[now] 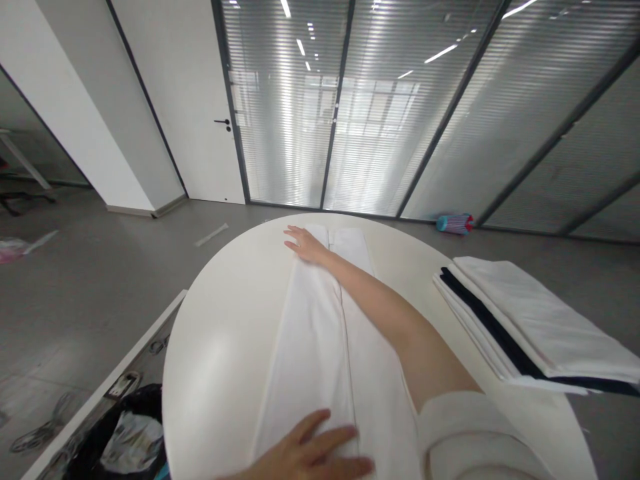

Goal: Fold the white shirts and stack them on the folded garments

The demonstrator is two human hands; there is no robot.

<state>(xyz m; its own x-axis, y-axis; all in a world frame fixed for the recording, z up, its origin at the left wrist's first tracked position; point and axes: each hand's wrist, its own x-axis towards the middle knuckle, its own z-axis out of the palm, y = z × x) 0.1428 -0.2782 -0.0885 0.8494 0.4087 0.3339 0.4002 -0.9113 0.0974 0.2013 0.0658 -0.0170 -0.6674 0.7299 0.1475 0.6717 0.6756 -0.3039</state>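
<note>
White trousers (310, 333) lie lengthwise on a round white table (215, 347), their two long legs side by side with a dark seam line between them. My right hand (306, 245) reaches across to the far end and rests flat on the left leg's edge, fingers spread and holding nothing. Close to me, my left hand (313, 450) is over the near part of the cloth with its fingers apart; whether it presses on the fabric I cannot tell. The near end of the trousers runs out of view.
On the table's right side lies a stack of folded cloth (540, 313), white with a dark navy layer. A black-lined bin (85, 447) stands at lower left. Farther off are a glass partition (370, 133), a white door (200, 80) and a striped bag-like object (455, 224) on the floor.
</note>
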